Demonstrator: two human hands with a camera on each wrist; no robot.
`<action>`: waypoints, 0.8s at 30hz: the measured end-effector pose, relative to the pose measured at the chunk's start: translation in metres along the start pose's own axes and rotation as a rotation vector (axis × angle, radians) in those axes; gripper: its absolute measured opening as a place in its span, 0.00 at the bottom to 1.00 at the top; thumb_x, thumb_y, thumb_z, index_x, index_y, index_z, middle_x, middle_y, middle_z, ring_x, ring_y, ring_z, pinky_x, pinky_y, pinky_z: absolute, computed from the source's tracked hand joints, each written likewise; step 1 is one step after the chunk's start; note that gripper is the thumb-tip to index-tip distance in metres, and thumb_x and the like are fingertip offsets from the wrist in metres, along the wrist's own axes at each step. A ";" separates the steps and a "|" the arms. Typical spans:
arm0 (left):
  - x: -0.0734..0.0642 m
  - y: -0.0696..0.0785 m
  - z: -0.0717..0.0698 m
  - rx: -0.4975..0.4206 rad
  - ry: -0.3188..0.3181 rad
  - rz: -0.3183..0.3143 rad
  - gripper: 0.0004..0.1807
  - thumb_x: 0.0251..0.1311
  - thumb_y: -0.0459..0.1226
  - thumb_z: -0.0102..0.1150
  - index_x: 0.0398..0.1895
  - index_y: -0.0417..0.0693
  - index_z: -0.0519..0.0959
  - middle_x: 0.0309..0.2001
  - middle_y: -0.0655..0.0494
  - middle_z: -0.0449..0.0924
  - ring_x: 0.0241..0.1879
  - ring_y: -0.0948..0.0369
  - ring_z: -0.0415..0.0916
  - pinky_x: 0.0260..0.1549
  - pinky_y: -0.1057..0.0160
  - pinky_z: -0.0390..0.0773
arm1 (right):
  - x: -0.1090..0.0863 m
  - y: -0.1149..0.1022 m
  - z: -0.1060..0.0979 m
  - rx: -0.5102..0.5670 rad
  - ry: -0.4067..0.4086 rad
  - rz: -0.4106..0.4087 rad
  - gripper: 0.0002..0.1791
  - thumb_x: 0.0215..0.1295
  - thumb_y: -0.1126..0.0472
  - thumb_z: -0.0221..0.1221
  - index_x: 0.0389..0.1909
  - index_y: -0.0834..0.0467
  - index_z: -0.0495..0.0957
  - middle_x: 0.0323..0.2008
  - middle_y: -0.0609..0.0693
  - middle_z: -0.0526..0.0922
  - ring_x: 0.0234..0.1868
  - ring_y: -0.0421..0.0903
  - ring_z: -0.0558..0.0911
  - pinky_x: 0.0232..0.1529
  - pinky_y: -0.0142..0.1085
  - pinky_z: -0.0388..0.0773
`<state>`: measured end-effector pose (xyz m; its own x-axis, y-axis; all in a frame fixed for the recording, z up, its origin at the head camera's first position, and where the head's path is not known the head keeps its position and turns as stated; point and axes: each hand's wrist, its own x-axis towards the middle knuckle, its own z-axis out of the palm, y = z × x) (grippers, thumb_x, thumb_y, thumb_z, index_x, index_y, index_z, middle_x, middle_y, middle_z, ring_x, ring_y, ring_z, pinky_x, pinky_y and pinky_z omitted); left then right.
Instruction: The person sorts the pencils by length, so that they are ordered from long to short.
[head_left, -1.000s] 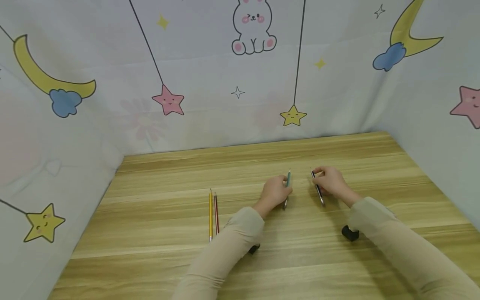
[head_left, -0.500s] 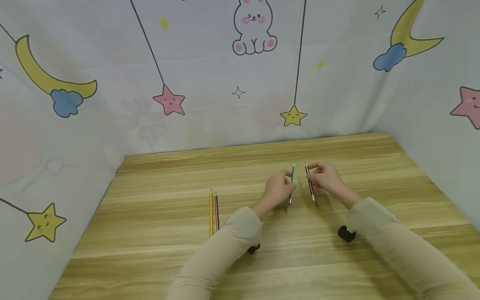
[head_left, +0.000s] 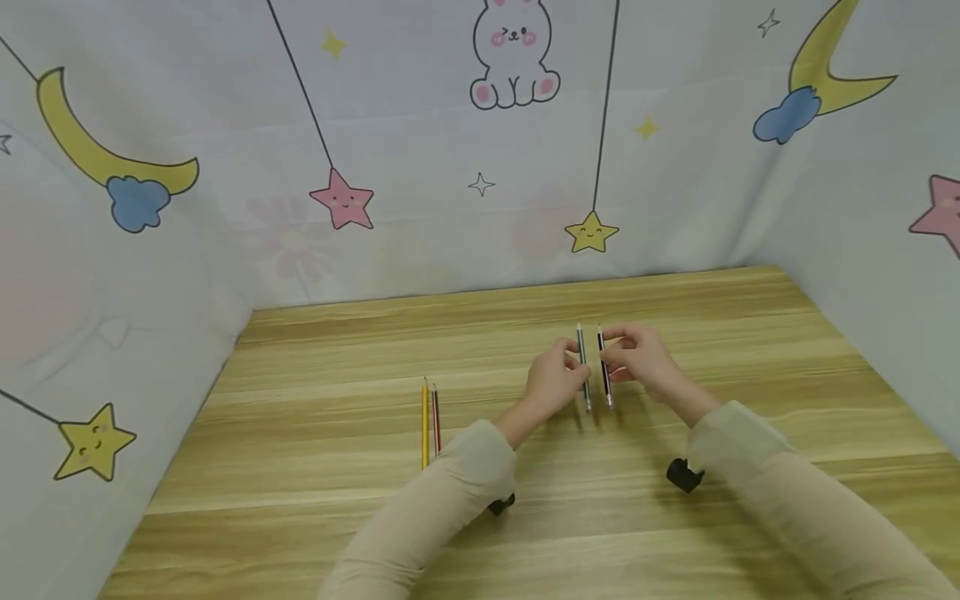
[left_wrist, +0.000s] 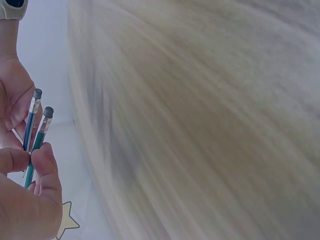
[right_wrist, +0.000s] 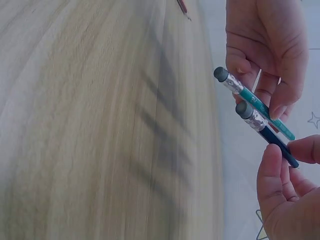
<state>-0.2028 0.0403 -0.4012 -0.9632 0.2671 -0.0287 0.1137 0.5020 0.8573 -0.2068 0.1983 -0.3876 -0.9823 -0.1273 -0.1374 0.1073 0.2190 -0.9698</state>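
My left hand [head_left: 553,379] pinches a green pencil [head_left: 583,367] between thumb and fingers. A dark blue pencil [head_left: 604,367] is pinched the same way by my right hand [head_left: 643,360]. Both pencils stand side by side with a narrow gap in the head view, points away from me and eraser ends toward me. In the right wrist view the grey erasers and silver bands of the green pencil [right_wrist: 255,102] and the dark blue pencil [right_wrist: 272,136] show clearly. Their shadows fall on the table beneath, so they are held above it.
A yellow pencil [head_left: 425,421] and a dark red pencil [head_left: 435,417] lie parallel on the wooden table [head_left: 315,450], left of my left forearm, which hides their near ends. A black wrist camera [head_left: 685,475] hangs under the right sleeve. Printed cloth [head_left: 420,208] walls the table's back and sides.
Both hands have lifted their pencils and brought them closer together, the right hand moving left. The pencils have turned from slanted to nearly parallel. The yellow and red pencils stay put.
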 end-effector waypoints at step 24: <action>-0.020 -0.014 -0.036 -0.185 -0.104 -0.073 0.18 0.55 0.35 0.56 0.48 0.42 0.67 0.31 0.50 0.78 0.29 0.52 0.80 0.28 0.59 0.80 | -0.007 -0.004 0.031 0.061 -0.133 0.008 0.18 0.57 0.70 0.52 0.48 0.69 0.63 0.21 0.41 0.73 0.22 0.36 0.75 0.24 0.31 0.77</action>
<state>-0.1938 -0.0016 -0.3940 -0.9357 0.3243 -0.1388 -0.0112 0.3661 0.9305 -0.1955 0.1686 -0.3892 -0.9527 -0.2542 -0.1664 0.1277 0.1617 -0.9785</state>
